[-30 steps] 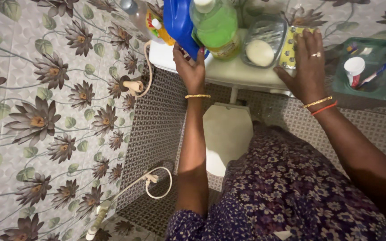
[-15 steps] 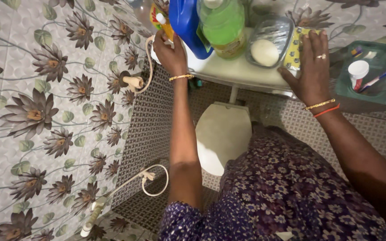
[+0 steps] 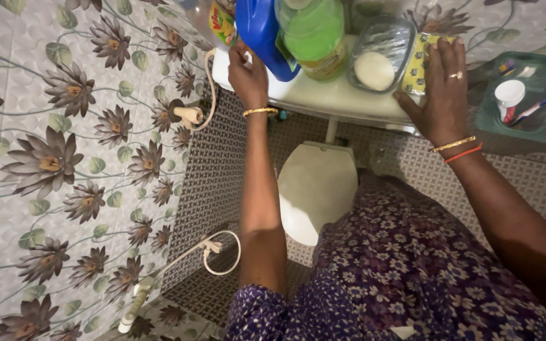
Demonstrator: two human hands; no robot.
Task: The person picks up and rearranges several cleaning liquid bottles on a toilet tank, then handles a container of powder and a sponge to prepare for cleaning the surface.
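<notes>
Cistern top (image 3: 323,101) glossy white, left hand (image 3: 248,79) fingers curled against blue plastic jug (image 3: 261,31) on it, right hand (image 3: 440,88) flat, fingers spread on yellow sponge (image 3: 416,63), round white soap (image 3: 374,71) in clear dish (image 3: 383,44) between.

Head view, looking down. Left hand (image 3: 248,79) rests on the edge of the white cistern top (image 3: 323,101), fingers at the base of the blue jug (image 3: 261,31). Green bottle (image 3: 314,35) stands just beside the jug. Clear soap dish (image 3: 383,38) holds a white soap bar (image 3: 374,70). Right hand (image 3: 442,88) lies flat on the yellow sponge (image 3: 417,63). Toilet lid (image 3: 316,189) below, closed. Green tray (image 3: 538,120) at right.
</notes>
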